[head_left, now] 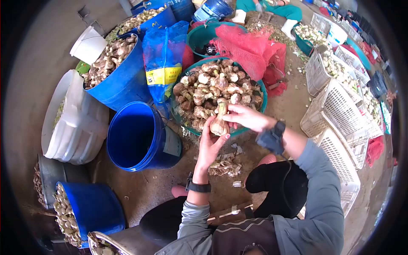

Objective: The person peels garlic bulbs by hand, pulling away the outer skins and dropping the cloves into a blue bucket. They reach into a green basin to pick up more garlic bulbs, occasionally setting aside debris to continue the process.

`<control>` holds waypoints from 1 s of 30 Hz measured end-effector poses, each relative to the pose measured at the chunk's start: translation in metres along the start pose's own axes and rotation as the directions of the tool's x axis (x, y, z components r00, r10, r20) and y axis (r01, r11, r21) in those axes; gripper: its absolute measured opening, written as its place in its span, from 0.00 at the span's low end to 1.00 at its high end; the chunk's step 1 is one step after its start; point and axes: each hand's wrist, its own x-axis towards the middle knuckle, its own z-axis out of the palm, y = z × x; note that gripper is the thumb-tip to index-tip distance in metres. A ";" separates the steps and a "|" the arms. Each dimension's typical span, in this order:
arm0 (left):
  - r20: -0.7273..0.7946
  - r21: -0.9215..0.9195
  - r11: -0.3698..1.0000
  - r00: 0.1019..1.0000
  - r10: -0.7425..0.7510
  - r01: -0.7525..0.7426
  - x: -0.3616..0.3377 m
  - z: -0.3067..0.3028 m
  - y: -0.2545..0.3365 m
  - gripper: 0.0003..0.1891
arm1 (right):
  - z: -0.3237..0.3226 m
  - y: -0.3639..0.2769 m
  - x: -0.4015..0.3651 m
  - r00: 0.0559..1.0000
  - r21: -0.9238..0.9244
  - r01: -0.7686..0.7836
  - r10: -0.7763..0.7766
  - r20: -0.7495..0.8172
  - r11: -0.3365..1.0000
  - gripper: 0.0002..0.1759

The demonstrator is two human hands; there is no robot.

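Observation:
My left hand (pixel 209 146) holds a brownish bulb (pixel 219 127) from below and its left side, fingers wrapped round it. My right hand (pixel 246 117) reaches in from the right, its fingers against the same bulb near its pale stem (pixel 222 106). The bulb is upright, stem pointing away from me, at the near edge of a green basin (pixel 264 100). Many similar brown and cream bulbs (pixel 204 78) are heaped in that basin. Whether my right hand also holds a tool cannot be made out.
A blue bucket (pixel 165 144) stands left of the basin. Blue barrels (pixel 127 85) of bulbs and a white container (pixel 80 127) are farther left. Red netting (pixel 250 46) lies behind. White crates (pixel 340 110) line the right. Peelings (pixel 225 166) lie before me. A person in green trousers (pixel 289 12) sits beyond.

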 end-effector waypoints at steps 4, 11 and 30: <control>-0.100 0.684 0.723 0.969 0.224 -0.097 -0.026 0.010 0.018 0.34 | 0.047 -0.005 -0.029 0.980 0.066 -0.076 0.087 -0.176 0.995 0.14; -0.008 0.906 0.398 0.935 0.354 -0.143 -0.063 0.035 0.041 0.35 | 0.085 0.022 -0.048 0.855 -0.158 0.174 -0.229 -0.465 0.972 0.10; -0.002 -0.314 0.840 0.885 -0.466 0.442 -0.067 0.027 0.042 0.30 | 0.102 0.042 -0.068 0.870 0.285 0.249 -0.084 -0.486 0.926 0.14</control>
